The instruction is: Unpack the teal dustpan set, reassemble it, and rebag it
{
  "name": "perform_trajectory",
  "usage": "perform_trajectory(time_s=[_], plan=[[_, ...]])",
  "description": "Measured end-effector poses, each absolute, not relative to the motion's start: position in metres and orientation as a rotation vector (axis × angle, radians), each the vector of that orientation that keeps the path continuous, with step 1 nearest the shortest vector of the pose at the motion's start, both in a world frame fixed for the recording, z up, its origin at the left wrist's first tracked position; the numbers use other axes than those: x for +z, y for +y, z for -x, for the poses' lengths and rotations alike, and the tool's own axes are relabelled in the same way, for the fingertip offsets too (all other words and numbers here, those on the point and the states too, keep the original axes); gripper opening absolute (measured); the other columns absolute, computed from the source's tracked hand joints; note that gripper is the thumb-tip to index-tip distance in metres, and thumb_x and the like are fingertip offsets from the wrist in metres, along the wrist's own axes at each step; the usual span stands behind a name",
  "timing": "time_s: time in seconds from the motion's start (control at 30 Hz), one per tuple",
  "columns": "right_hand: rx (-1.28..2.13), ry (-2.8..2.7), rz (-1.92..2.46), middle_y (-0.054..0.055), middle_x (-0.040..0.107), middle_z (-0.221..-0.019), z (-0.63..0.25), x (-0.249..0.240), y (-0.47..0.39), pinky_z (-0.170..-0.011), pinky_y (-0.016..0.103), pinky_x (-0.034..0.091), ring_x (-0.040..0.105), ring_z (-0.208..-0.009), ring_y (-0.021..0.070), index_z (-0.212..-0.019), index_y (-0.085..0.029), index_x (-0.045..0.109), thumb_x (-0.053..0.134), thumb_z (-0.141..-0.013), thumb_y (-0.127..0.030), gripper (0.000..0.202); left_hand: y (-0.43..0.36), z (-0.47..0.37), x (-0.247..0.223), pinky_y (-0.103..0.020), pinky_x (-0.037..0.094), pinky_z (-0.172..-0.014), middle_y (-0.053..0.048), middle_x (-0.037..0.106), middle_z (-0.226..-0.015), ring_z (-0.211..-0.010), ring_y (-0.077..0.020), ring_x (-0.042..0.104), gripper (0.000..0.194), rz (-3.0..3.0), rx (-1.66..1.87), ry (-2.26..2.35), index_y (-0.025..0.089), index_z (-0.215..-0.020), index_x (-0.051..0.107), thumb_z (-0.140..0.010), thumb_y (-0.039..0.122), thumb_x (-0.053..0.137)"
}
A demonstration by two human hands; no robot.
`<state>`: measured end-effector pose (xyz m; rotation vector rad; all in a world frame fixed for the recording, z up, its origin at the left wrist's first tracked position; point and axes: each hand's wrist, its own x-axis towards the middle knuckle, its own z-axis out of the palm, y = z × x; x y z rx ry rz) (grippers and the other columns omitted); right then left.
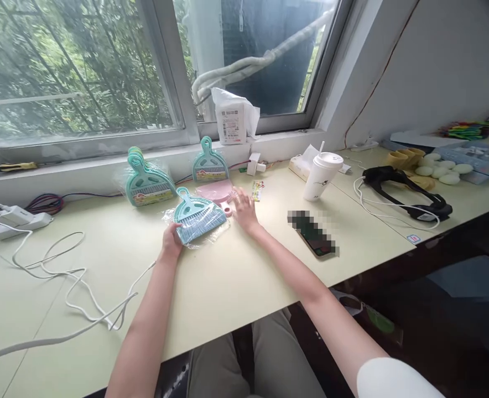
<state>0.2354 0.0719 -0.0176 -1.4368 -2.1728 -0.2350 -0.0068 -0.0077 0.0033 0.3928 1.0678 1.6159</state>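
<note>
My left hand (172, 241) grips the left edge of a teal dustpan and brush set (198, 219) in clear plastic, tilted above the table (228, 287). Just right of it, my right hand (244, 210) has its fingers spread, close to the handle of a pink dustpan (215, 191); whether it touches is unclear. Behind stand a stack of wrapped teal sets (150, 185) on the left and another teal set (209, 166) against the wall. A small printed card (258, 190) lies beyond my right fingers.
A white cup (323, 176), a phone (314, 235) and a black headset (406, 193) are to the right. White cables (78, 276) and a power strip (20, 221) lie left. A white package (234, 119) stands on the windowsill.
</note>
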Motion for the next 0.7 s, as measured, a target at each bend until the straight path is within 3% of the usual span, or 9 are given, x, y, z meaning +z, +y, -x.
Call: perform_trajectory(time_s=[0.17, 0.27, 0.4, 0.57, 0.7], plan=[[-0.451, -2.808, 0.871, 0.021, 0.047, -0.150, -0.222, -0.004, 0.119, -0.111, 0.054, 0.038, 0.042, -0.142, 0.0327, -0.143, -0.017, 0.050, 0.051, -0.093, -0.013, 0.050, -0.011, 0.011, 0.005, -0.034, 0.060, -0.071, -0.007, 0.069, -0.080, -0.077, -0.0236, 0.070, 0.037, -0.346, 1.591, 1.065, 0.013, -0.102, 0.064, -0.066, 0.008, 0.055], [-0.692, -2.923, 0.563, 0.022, 0.052, -0.145, -0.224, 0.001, 0.140, -0.110, 0.052, 0.040, 0.047, -0.138, 0.0309, -0.133, -0.016, 0.059, 0.050, -0.094, -0.013, 0.040, -0.011, 0.014, 0.005, -0.033, 0.059, -0.066, -0.007, 0.069, -0.081, -0.072, -0.0223, 0.069, 0.036, -0.324, 1.580, 1.048, 0.013, -0.101, 0.063, -0.067, 0.008, 0.055], [-0.910, -2.900, 0.402, 0.018, 0.054, -0.144, -0.223, 0.004, 0.155, -0.105, 0.051, 0.043, 0.048, -0.137, 0.0300, -0.138, -0.020, 0.054, 0.047, -0.096, -0.011, 0.044, -0.011, 0.021, 0.003, -0.030, 0.057, -0.059, -0.006, 0.067, -0.077, -0.063, -0.0199, 0.066, 0.034, -0.317, 1.604, 1.025, 0.013, -0.100, 0.063, -0.068, 0.008, 0.056], [-1.017, -2.935, 0.165, 0.007, 0.047, -0.153, -0.214, 0.012, 0.160, -0.111, 0.043, 0.040, 0.041, -0.144, 0.0227, -0.126, -0.023, 0.063, 0.053, -0.088, -0.002, 0.044, -0.012, 0.032, 0.004, -0.032, 0.058, -0.062, -0.007, 0.067, -0.075, -0.067, -0.0219, 0.068, 0.031, -0.262, 1.638, 1.011, 0.014, -0.098, 0.063, -0.069, 0.009, 0.054], [-1.017, -2.928, -0.088, 0.005, 0.053, -0.147, -0.215, 0.024, 0.158, -0.105, 0.036, 0.043, 0.044, -0.139, 0.0185, -0.120, -0.027, 0.064, 0.052, -0.090, -0.005, 0.039, -0.014, 0.039, 0.007, -0.036, 0.060, -0.066, -0.006, 0.068, -0.074, -0.069, -0.0242, 0.069, 0.033, -0.203, 1.668, 1.018, 0.015, -0.100, 0.063, -0.069, 0.010, 0.054]])
